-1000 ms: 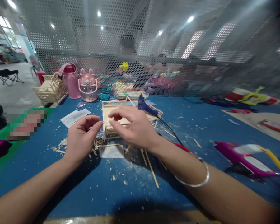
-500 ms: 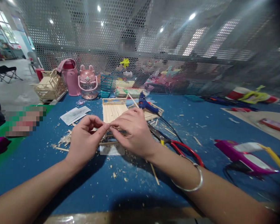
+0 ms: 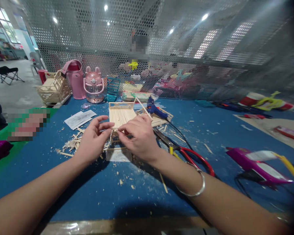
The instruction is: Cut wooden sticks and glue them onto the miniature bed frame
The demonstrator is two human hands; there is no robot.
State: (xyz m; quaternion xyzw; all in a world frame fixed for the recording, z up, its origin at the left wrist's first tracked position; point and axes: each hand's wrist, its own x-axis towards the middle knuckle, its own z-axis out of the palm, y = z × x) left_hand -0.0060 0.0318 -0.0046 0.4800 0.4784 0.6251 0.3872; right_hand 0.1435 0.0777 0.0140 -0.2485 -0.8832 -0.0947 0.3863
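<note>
My left hand [image 3: 93,140] and my right hand [image 3: 138,137] meet over a small model made of thin wooden sticks [image 3: 121,117] on the blue table [image 3: 142,195]. Both hands pinch with thumb and fingers near the model's front edge; what sits between the fingertips is too small to name. A silver bangle [image 3: 193,184] circles my right wrist. Loose sticks and wood chips [image 3: 71,143] lie just left of my left hand.
Red-handled scissors [image 3: 186,155] and a blue glue gun [image 3: 155,111] with a black cord lie right of the model. A pink bottle [image 3: 74,78], a pink cup [image 3: 93,86] and a stick-built house [image 3: 52,89] stand at the back left. A purple tool [image 3: 257,163] lies right. A person sits behind the mesh screen.
Both hands have come closer together and moved forward to the model's front edge, fingertips now pinching. The scissors, hidden under my right forearm before, are now in view.
</note>
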